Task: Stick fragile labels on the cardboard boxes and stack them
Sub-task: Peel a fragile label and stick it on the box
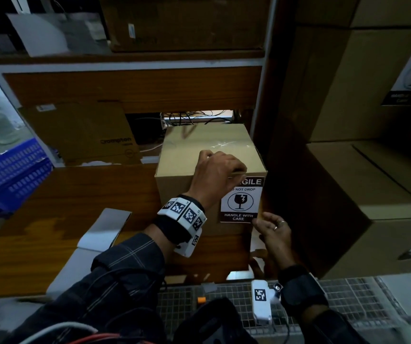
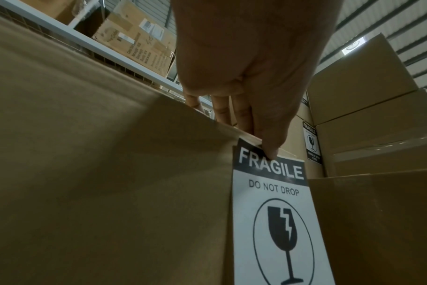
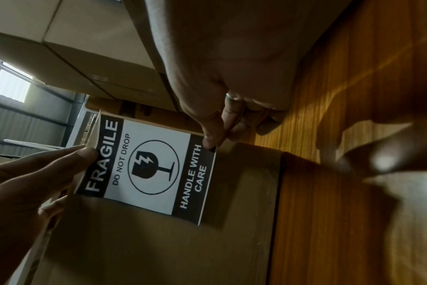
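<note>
Dark plaid long sleeve (image 1: 125, 264) on the left arm, thin pale lines crossing the fabric. A black wrist strap (image 1: 174, 232) carries white blocks printed with black square code markers (image 1: 182, 209). On the right wrist, a black band (image 1: 298, 289) with a white camera unit (image 1: 261, 306), one code marker on it. A silver ring (image 1: 281, 222) on a right finger.

The head view looked down from above on the cardboard box (image 1: 187, 155); both wrist views sat close against its front, sharing the fragile label (image 2: 276, 212)
</note>
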`<state>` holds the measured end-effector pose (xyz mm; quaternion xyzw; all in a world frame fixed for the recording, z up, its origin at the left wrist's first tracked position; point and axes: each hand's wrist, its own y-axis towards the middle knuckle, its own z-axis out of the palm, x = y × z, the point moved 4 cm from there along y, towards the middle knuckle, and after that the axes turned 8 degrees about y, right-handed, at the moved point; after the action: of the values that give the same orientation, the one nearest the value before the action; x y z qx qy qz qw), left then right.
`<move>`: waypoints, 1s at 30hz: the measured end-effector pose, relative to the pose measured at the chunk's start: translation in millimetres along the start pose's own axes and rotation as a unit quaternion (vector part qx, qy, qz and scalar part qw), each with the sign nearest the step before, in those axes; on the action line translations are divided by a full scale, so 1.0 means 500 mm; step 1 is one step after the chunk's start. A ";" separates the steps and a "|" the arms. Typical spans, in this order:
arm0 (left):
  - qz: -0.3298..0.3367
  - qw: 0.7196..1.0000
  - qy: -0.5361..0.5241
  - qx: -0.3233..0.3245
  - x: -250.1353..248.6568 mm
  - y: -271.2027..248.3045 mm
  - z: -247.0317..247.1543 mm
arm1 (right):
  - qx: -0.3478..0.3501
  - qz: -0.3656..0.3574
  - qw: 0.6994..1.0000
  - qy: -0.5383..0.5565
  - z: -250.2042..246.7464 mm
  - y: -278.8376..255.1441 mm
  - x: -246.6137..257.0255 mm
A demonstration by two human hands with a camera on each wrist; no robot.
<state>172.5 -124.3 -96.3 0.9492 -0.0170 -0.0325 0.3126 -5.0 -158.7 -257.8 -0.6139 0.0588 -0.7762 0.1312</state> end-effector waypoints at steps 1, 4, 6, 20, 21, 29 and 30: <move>0.002 1.000 0.002 0.000 -0.001 0.000 0.000 | -0.003 -0.001 1.000 -0.002 0.001 0.003 -0.001; 0.006 1.000 0.006 -0.005 -0.002 0.000 -0.001 | -0.007 0.004 1.000 -0.009 0.001 0.017 -0.006; 0.006 1.000 0.007 -0.006 -0.002 0.000 -0.001 | -0.008 0.003 1.000 -0.013 0.003 0.025 -0.007; 0.012 1.000 0.020 -0.008 -0.001 0.004 0.001 | -0.046 -0.035 0.997 -0.053 0.009 0.053 -0.027; 0.012 1.000 0.019 -0.007 0.001 0.005 0.001 | -0.049 -0.042 0.996 -0.066 0.007 0.053 -0.031; 0.062 0.995 0.079 -0.011 0.009 -0.027 0.002 | -0.031 -0.062 0.992 -0.108 -0.020 0.048 -0.056; 0.055 0.995 0.081 -0.027 0.015 -0.044 -0.004 | -0.025 -0.067 0.992 -0.108 -0.023 0.048 -0.057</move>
<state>180.3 -105.8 -108.3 0.9374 -0.0431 0.0614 0.3400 -7.1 -174.9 -293.3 -0.6999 0.0230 -0.7106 0.0691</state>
